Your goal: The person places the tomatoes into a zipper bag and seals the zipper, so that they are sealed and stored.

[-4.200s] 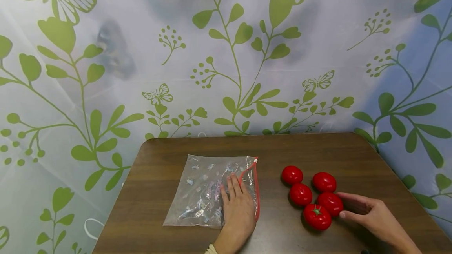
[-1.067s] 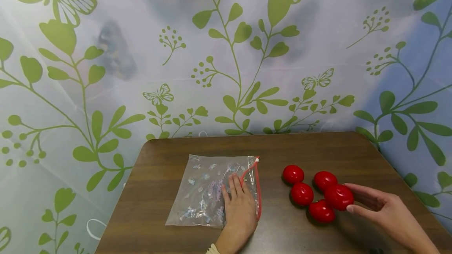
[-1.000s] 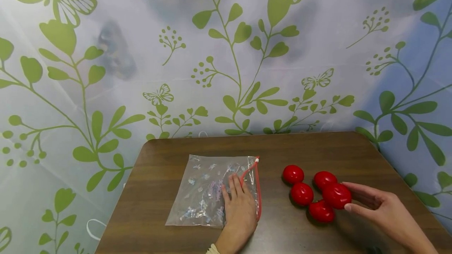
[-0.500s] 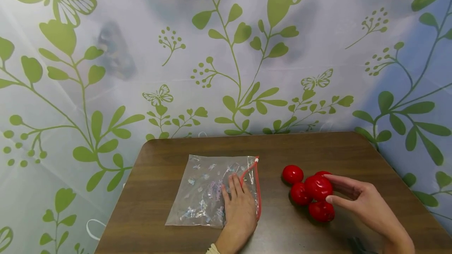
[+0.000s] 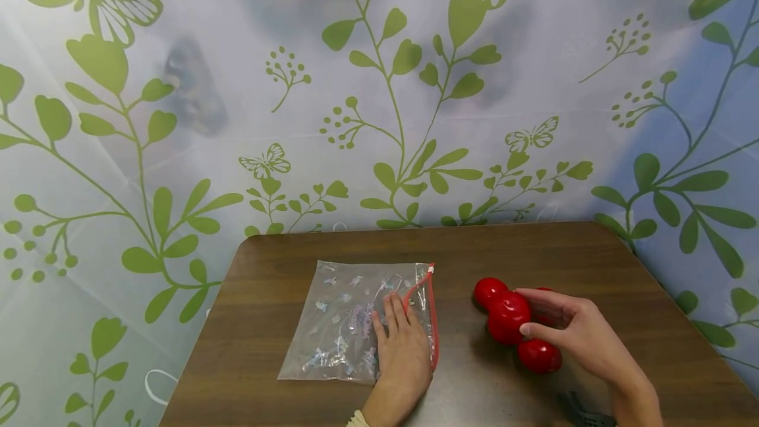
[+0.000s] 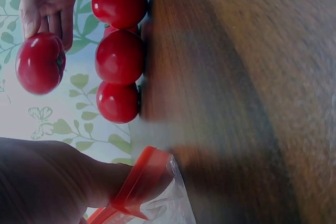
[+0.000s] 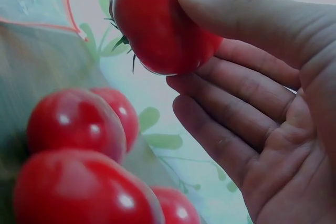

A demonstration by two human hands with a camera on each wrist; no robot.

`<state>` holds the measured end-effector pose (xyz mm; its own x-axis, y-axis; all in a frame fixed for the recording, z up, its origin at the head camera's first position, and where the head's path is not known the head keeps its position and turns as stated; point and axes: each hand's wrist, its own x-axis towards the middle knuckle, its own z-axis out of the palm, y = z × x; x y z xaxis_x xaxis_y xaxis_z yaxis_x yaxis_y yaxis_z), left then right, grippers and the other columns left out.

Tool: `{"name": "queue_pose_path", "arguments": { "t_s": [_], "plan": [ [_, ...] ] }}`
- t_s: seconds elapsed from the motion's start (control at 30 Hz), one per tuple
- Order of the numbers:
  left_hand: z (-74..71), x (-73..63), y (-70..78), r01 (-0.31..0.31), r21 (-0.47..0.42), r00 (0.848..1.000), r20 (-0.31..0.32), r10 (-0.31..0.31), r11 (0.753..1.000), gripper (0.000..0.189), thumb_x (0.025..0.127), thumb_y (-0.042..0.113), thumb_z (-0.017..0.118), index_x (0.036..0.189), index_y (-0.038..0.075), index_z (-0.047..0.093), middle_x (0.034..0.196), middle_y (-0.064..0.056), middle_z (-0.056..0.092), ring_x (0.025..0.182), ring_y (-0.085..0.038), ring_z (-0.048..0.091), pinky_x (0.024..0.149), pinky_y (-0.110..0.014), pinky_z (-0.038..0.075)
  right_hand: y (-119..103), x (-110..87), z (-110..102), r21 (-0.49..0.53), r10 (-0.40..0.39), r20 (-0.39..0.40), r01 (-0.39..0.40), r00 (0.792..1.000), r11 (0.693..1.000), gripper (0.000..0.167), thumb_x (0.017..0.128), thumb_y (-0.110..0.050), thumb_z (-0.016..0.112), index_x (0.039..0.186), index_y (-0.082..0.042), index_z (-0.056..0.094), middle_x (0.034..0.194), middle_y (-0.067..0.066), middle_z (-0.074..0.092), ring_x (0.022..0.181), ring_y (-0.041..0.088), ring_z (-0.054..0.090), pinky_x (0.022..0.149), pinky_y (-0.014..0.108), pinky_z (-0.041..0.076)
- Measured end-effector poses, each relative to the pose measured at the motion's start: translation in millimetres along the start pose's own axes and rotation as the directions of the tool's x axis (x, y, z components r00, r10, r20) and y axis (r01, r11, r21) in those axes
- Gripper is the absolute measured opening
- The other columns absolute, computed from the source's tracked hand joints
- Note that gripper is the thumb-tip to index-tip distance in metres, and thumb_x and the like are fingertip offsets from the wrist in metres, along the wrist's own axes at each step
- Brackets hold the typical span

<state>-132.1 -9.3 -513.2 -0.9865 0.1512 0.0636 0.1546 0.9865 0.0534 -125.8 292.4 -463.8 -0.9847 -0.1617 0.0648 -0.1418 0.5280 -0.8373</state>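
Note:
My right hand (image 5: 578,331) holds a glossy red tomato (image 5: 508,313) between thumb and fingertips. The left wrist view shows this tomato (image 6: 41,65) held up above the others; its green calyx (image 7: 123,40) shows in the right wrist view. Several more tomatoes (image 5: 539,356) sit together on the table, partly hidden by the held one and the hand. My left hand (image 5: 403,354) lies over a clear printed zip bag (image 5: 332,321), fingers straight on its upper layer. In the left wrist view the thumb passes under the bag's red zip edge (image 6: 149,174), holding the mouth apart.
The brown wooden table (image 5: 284,249) backs onto a pale curtain (image 5: 379,84) with green leaves and butterflies. A white slider (image 5: 431,269) sits at the bag's far right corner. A dark strap (image 5: 584,412) is beside my right wrist.
My right hand has picked the tomato off the group, turned it, and carried it left over the other tomatoes. The left hand and the bag have stayed in place.

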Motion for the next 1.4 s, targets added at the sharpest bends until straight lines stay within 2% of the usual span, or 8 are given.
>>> {"name": "queue_pose_path", "arguments": {
  "t_s": [0.2, 0.37, 0.63, 0.93, 1.13, 1.3, 1.4],
  "plan": [
    [0.4, 1.1, 0.5, 0.007, 0.001, 1.0, 0.002, -0.007, 1.0, 0.11, 0.066, 0.03, 0.102, 0.159, -0.004, 0.052, 0.171, -0.032, 0.038, 0.163, -0.046, 0.034, 0.127, -0.066, 0.034, -3.8, 9.1, 13.9, 0.029, 0.001, 0.019, -0.002, 1.0, 1.0, 0.055, 0.095, -0.03, 0.088, 0.145, -0.014, 0.07, 0.14, 0.012, 0.075, 0.115, 0.003, 0.076, 0.091, 0.02, 0.061],
    [1.3, 1.6, 0.3, 0.01, -0.007, 1.0, -0.012, -0.01, 1.0, 0.109, 0.066, 0.029, 0.101, 0.158, -0.004, 0.052, 0.17, -0.032, 0.04, 0.163, -0.046, 0.035, 0.127, -0.066, 0.035, -4.5, 16.6, 25.2, 0.034, 0.003, 0.025, -0.004, 1.0, 0.999, 0.055, 0.093, -0.033, 0.089, 0.144, -0.018, 0.072, 0.14, 0.01, 0.075, 0.115, 0.003, 0.076, 0.091, 0.022, 0.062],
    [1.6, 2.1, 0.1, 0.013, -0.002, 1.0, -0.016, -0.013, 1.0, 0.115, 0.063, 0.033, 0.103, 0.158, -0.005, 0.051, 0.17, -0.031, 0.04, 0.162, -0.045, 0.037, 0.127, -0.066, 0.035, -5.2, 28.8, 46.8, 0.076, 0.022, 0.06, -0.027, 0.998, 0.997, 0.058, 0.091, -0.036, 0.091, 0.144, -0.021, 0.072, 0.144, 0.01, 0.073, 0.119, 0.016, 0.078, 0.09, 0.025, 0.064],
    [0.7, 1.1, 1.1, 0.008, 0.003, 1.0, -0.013, -0.008, 1.0, 0.108, 0.068, 0.03, 0.102, 0.157, -0.005, 0.052, 0.17, -0.031, 0.04, 0.162, -0.046, 0.037, 0.127, -0.066, 0.035, -11.0, 40.9, 69.8, 0.083, -0.041, 0.095, 0.034, 0.995, 0.996, 0.056, 0.091, -0.036, 0.091, 0.141, -0.018, 0.074, 0.137, 0.007, 0.076, 0.118, 0.021, 0.079, 0.095, 0.036, 0.065],
    [2.0, 1.6, 2.5, 0.015, 0.003, 1.0, 0.001, -0.015, 1.0, 0.114, 0.068, 0.039, 0.102, 0.159, -0.005, 0.05, 0.172, -0.03, 0.038, 0.163, -0.046, 0.035, 0.128, -0.066, 0.034, -11.2, 48.9, 84.1, 0.108, -0.08, 0.116, 0.067, 0.99, 0.992, 0.057, 0.09, -0.033, 0.092, 0.141, -0.017, 0.073, 0.137, 0.007, 0.077, 0.122, 0.024, 0.078, 0.102, 0.052, 0.061],
    [4.9, 2.4, 3.6, 0.024, 0.003, 0.999, 0.024, -0.024, 1.0, 0.116, 0.069, 0.039, 0.101, 0.161, -0.005, 0.047, 0.173, -0.029, 0.036, 0.164, -0.045, 0.033, 0.129, -0.066, 0.032, -9.6, 52.6, 93.3, 0.101, -0.092, 0.123, 0.079, 0.988, 0.992, 0.057, 0.09, -0.03, 0.092, 0.141, -0.015, 0.073, 0.137, 0.008, 0.077, 0.123, 0.028, 0.077, 0.105, 0.057, 0.058],
    [5.3, 2.4, 4.0, 0.029, 0.001, 1.0, 0.011, -0.029, 1.0, 0.113, 0.071, 0.039, 0.1, 0.161, -0.005, 0.048, 0.173, -0.029, 0.037, 0.163, -0.045, 0.034, 0.129, -0.066, 0.033, -9.3, 55.0, 98.3, 0.081, -0.101, 0.138, 0.091, 0.985, 0.993, 0.057, 0.091, -0.031, 0.092, 0.142, -0.014, 0.072, 0.139, 0.009, 0.076, 0.124, 0.03, 0.077, 0.106, 0.058, 0.057]
  ]
}}
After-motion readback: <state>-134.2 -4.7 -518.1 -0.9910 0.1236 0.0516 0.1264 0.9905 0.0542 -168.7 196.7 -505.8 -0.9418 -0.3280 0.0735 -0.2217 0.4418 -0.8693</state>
